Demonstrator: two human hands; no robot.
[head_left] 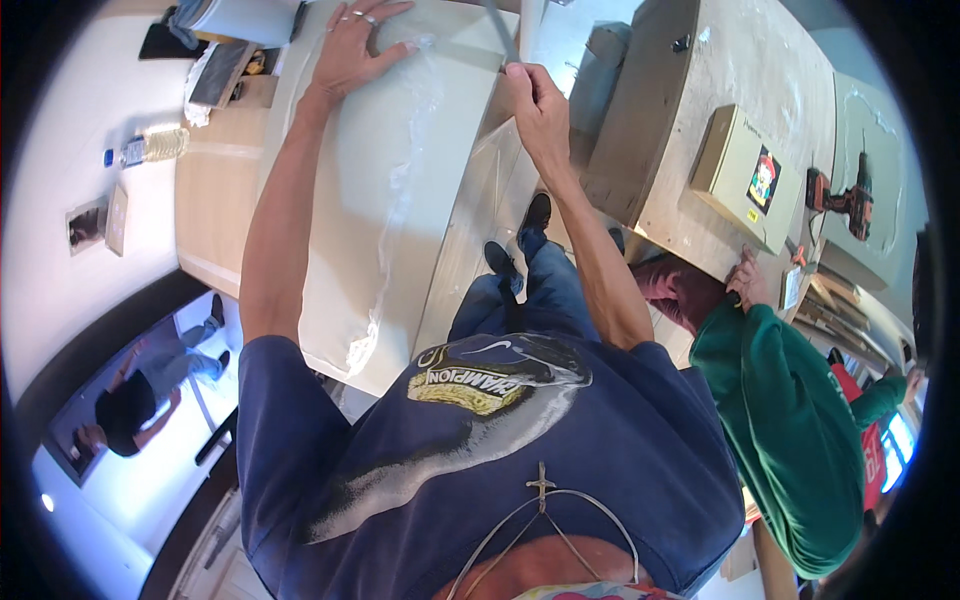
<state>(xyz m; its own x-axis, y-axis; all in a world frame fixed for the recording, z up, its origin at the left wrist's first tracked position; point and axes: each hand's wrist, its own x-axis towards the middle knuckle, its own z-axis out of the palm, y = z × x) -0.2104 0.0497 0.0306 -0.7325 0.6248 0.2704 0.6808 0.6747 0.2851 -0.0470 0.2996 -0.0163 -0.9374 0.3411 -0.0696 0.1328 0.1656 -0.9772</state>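
Note:
My left hand (352, 45) lies at the far end of a large pale panel (345, 200), fingers spread, a ring on one of them. A whitish, uneven streak (393, 200) runs lengthwise along the panel; whether it is glue, filler or plastic film I cannot tell. Just past the panel's far right corner, my right hand (541, 112) is closed around the near end of a thin grey strip (500, 30). The strip runs out of the picture at the top, so its kind is not clear.
A wooden cabinet (640, 110) stands at right, bearing a flat box (745, 180); a cordless drill (850, 198) lies beyond it. Close on my right is a person in a green top (785, 430), one hand by the cabinet. A clear bottle (155, 147) is at left.

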